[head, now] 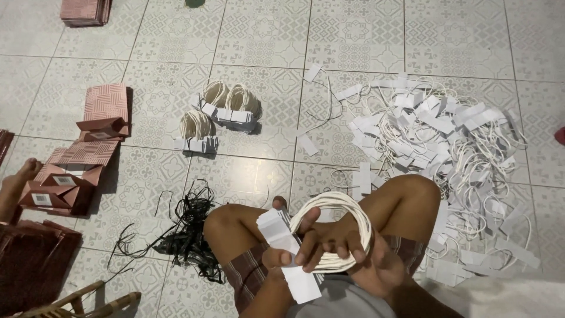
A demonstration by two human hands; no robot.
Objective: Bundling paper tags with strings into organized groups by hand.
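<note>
Right hand [359, 259]: we close it around a bundle of white cord loops [335, 221], near, between our knees.
Left hand [288, 250]: fingers pinch the paper tabs [282, 235] on that bundle — a firm grip.
Far right: loose pile of handles [447, 141].
Middle: tied bundles [220, 115].
Left: folded paper bags [88, 153], black strings [188, 235] nearer.

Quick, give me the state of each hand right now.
Left hand: closed, pinching the white paper tabs of the bundle.
Right hand: closed around the white cord loops of the same bundle.
</note>
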